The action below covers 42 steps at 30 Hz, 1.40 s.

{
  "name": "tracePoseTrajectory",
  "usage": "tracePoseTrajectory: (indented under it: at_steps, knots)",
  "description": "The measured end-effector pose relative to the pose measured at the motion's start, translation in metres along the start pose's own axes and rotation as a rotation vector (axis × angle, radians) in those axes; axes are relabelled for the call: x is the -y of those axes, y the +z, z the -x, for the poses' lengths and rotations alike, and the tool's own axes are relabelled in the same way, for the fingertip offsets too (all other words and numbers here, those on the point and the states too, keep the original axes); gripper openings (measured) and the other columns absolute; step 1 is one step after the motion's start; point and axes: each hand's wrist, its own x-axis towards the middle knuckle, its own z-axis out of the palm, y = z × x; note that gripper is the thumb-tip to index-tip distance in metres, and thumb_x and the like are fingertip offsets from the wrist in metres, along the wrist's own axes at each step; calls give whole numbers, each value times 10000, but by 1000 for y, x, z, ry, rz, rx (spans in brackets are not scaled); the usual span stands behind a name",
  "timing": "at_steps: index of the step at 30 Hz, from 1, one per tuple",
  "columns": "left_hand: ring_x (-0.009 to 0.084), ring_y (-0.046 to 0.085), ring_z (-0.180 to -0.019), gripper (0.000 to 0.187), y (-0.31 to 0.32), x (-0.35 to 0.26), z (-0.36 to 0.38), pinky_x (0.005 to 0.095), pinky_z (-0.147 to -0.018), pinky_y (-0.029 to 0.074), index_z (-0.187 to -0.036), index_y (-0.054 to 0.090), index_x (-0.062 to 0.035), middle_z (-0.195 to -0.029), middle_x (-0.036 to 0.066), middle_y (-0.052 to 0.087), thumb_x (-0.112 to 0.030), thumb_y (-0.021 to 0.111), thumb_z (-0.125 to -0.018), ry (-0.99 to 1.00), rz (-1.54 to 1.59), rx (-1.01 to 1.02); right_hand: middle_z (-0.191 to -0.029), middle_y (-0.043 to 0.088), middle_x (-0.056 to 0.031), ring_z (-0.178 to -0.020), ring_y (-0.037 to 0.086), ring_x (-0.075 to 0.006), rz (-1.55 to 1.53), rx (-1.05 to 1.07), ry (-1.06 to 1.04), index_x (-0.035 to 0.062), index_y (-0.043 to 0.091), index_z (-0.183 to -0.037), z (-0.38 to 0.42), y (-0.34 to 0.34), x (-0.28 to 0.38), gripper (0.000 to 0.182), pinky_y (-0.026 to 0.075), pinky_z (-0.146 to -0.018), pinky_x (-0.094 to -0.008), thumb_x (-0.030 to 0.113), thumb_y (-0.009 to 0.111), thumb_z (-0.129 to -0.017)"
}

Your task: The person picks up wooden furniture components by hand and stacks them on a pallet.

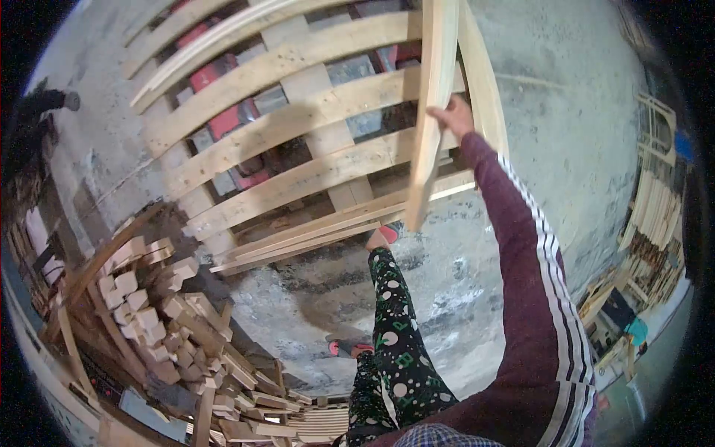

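Note:
My right hand (456, 118), in a maroon sleeve with white stripes, closes on the edge of a long pale wooden board (433, 82). The board is tilted, and its near end hangs over the edge of a slatted wooden frame (298, 115). Another upright-running board (482, 82) lies along the right side of the frame. Several parallel slats rest across wider crosspieces. Thin strips (313, 235) run along the near side, by my foot (380, 240). My left hand is out of view.
A large pile of cut wooden blocks and beams (160, 320) stands at lower left. Red and grey objects (223, 123) show between the slats. Stacked wood (655, 208) lines the far right. A dark shape (48, 104) is at upper left on the concrete floor (573, 164).

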Motion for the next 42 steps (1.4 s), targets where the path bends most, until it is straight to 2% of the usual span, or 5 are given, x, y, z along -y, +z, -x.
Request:
tracePoseTrajectory:
  at_steps: [4,14,20,31,42]
  knots:
    - [221,397,-984,637,89,-39,33,344,-845,330,-1364,463,-59,-1089,86,403,-126,713,-782,286,-68,221,-1062,640,-81,-924,636,-146,-1011,133,63,19,516,-1196,145,76,92,443,550,-743,-314,200,705,-838]
    - [339,526,-1157,606,204,-57,301,438,-941,437,-1268,540,-38,-1229,128,577,-274,755,-753,897,-273,375,-829,523,35,-639,490,-41,-1083,481,175,101,460,-1076,559,192,269,295,425,-553,-197,115,674,-872]
    - [286,619,-925,386,61,58,248,408,-742,495,-1010,615,-80,-944,89,627,-344,725,-752,695,-28,313,-1014,579,-46,-819,596,-117,-895,627,76,42,429,-1167,747,229,286,455,499,-700,-257,157,726,-843]
    - [145,653,-735,400,-324,302,139,295,-689,505,-987,722,-28,-809,87,709,-312,803,-717,360,187,715,-1372,484,-93,-1337,405,-265,981,138,-2011,168,364,-1455,1007,246,441,807,171,-1112,-615,228,721,-734]
    - [77,520,-665,191,-442,382,-29,233,-668,440,-886,655,-18,-726,-34,609,-133,741,-761,320,141,264,-1032,589,-57,-1015,565,-243,716,705,-2039,158,525,-1223,1097,453,532,823,396,-841,-391,312,847,-481]
